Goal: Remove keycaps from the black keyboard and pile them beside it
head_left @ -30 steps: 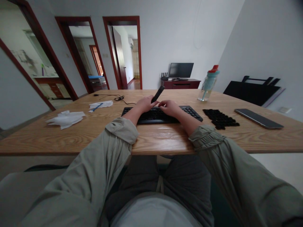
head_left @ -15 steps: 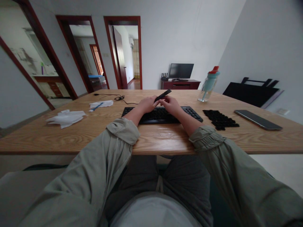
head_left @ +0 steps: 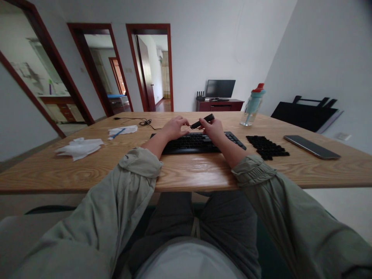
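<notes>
My right hand [head_left: 214,129] is closed around a short black stick-shaped object [head_left: 207,120], tilted with its far end up to the right. What kind of object it is cannot be made out. My left hand [head_left: 174,128] hovers just left of its lower end, thumb and forefinger apart; a thin reddish bit shows near those fingertips. Below both hands lies a black keyboard [head_left: 192,147], partly covered by them, with lighter patches among its keys. Right of it, a flat cluster of loose black keycaps [head_left: 266,147] rests on the wooden table [head_left: 180,170].
A phone [head_left: 312,146] lies at the right, and a clear bottle [head_left: 252,106] with a red lid stands behind the keycaps. To the left are white tissues [head_left: 80,148], a blue brush-like stick [head_left: 117,133] and the coiled cable [head_left: 145,122].
My hands have drawn apart. The black object, earlier between both hands, is now in my right hand, and my left hand has shifted left off it. The view has turned slightly.
</notes>
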`<state>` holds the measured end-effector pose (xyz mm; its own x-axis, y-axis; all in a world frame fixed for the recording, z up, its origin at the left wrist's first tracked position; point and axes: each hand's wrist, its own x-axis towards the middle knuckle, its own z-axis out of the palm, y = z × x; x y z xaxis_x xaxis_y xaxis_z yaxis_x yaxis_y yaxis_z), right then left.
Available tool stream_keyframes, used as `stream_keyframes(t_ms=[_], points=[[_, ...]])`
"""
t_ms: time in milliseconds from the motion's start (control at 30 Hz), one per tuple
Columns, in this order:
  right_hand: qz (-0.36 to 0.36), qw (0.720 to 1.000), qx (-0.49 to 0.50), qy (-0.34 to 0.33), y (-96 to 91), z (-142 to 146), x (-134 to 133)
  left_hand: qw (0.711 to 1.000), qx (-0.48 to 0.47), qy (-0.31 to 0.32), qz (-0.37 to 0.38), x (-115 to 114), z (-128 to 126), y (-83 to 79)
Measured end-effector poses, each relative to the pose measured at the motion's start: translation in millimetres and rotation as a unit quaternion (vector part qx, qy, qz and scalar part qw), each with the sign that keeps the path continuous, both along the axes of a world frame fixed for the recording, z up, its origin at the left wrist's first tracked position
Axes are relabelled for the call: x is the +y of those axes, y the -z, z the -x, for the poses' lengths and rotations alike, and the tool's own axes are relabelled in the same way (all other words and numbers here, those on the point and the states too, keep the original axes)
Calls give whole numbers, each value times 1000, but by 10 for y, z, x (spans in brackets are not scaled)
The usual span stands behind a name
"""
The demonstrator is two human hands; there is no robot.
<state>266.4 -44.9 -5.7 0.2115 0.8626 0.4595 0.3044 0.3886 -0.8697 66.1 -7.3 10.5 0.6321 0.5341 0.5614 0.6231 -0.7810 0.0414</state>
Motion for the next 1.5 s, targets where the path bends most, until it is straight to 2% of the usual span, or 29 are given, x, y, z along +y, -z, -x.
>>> stream_keyframes(t_ms=[200, 433, 767, 1000, 1167, 1333, 1500], points=[[10, 999, -29, 8, 38, -18, 39, 991, 83, -37, 97, 0, 22, 9], [19, 999, -29, 9, 41, -45, 41, 993, 77, -49, 68, -1, 20, 4], [33, 999, 24, 20, 26, -71, 63, 993, 54, -10, 107, -112, -1, -44], [43, 997, 62, 11, -35, -32, -32, 995, -27, -4, 96, -194, 25, -80], [47, 996, 78, 13, -56, -6, -81, 996, -42, 9, 82, -251, -40, -74], [94, 989, 110, -37, -46, 43, -91, 999, -3, 15, 33, -265, -128, -34], [91, 984, 91, -127, -25, 53, -106, 999, 13, -12, 43, -252, -113, -29]])
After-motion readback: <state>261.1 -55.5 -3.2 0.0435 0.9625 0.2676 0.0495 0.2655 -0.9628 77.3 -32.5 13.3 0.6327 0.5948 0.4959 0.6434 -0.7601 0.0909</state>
